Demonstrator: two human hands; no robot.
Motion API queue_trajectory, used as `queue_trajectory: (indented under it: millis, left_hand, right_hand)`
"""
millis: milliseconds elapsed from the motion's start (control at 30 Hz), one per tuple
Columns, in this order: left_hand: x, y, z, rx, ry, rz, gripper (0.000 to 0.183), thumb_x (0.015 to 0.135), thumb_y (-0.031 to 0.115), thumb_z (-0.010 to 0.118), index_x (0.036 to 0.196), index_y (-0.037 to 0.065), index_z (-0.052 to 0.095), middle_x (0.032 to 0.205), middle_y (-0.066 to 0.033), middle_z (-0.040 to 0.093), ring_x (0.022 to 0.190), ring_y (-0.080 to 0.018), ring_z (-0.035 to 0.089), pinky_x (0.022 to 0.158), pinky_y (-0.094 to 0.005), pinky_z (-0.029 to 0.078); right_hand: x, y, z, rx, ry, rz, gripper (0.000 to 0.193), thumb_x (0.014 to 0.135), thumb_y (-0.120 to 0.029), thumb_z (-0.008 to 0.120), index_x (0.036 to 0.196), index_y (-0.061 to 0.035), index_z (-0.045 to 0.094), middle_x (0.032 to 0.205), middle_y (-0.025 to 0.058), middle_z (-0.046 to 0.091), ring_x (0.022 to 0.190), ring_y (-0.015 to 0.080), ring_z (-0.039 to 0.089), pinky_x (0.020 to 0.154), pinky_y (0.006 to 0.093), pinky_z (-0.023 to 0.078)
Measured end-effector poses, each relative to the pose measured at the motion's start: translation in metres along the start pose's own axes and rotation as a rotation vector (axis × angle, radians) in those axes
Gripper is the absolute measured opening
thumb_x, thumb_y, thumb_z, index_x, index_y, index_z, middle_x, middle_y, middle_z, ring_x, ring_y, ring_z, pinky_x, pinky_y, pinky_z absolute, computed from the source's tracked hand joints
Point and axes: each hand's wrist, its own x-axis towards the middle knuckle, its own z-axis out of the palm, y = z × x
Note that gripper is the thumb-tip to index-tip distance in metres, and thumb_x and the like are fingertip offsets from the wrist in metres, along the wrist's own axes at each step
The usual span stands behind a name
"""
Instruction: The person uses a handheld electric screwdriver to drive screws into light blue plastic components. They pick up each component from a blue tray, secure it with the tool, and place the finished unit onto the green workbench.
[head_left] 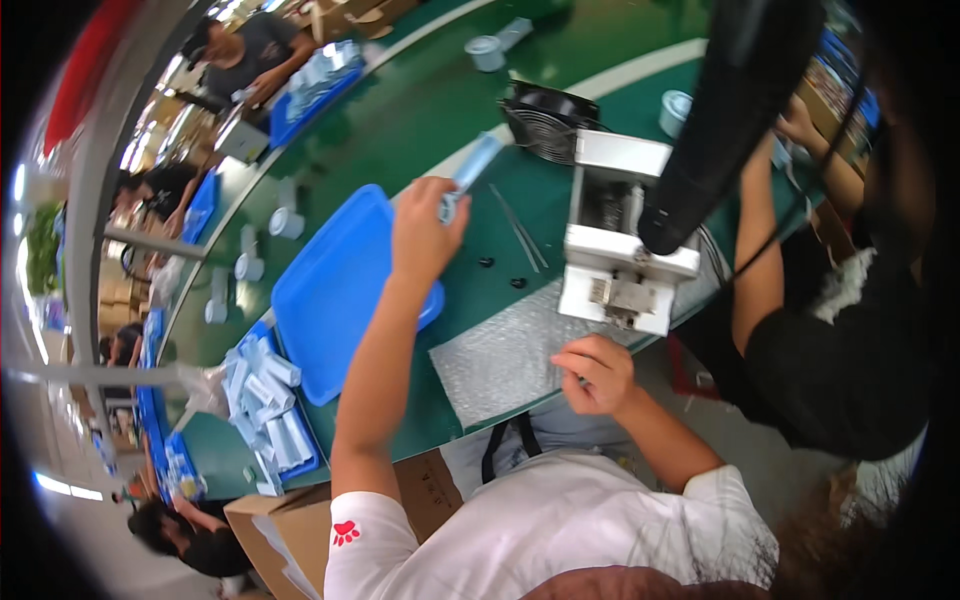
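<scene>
Light-blue part (pixel 480 163): pinched at its lower end by the left hand (pixel 428 225), between blue tray (pixel 335 290) and tweezers (pixel 520 232).
Likely light, stiff, slightly slippery plastic; grip the lower end. Right hand (pixel 600 375): fingers curled near bubble wrap (pixel 490 365); contents cannot be determined.

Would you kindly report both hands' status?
Left hand holding pale-blue elongated part. Right hand curled by clear bubble-wrap sheet, contents unclear. Silver tweezers between left hand and white metal machine.
</scene>
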Motion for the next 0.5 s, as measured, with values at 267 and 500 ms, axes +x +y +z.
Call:
queue_trajectory:
  millis: [267,500]
  left_hand:
    - [-0.023,0.019,-0.031,-0.085,0.307,0.417,0.052,0.068,0.002,0.082,0.114,0.009,0.06,0.108,-0.0136,0.067,0.1,-0.0335,0.069,0.084,-0.0428,0.058]
    - [-0.029,0.012,-0.024,-0.176,0.383,0.431,0.045,0.069,0.0,0.077,0.112,0.008,0.064,0.119,-0.0207,0.061,0.102,-0.0343,0.067,0.083,-0.0387,0.057]
  right_hand:
    - [0.003,-0.003,0.009,-0.011,-0.064,0.121,0.022,0.072,0.005,0.068,0.093,-0.0024,0.07,0.094,0.0105,0.065,0.068,0.0229,0.065,0.061,0.031,0.054]
    - [0.0,-0.001,0.006,-0.039,-0.04,0.081,0.025,0.069,0.004,0.069,0.094,-0.0041,0.071,0.091,0.0081,0.066,0.068,0.022,0.065,0.059,0.0315,0.054]
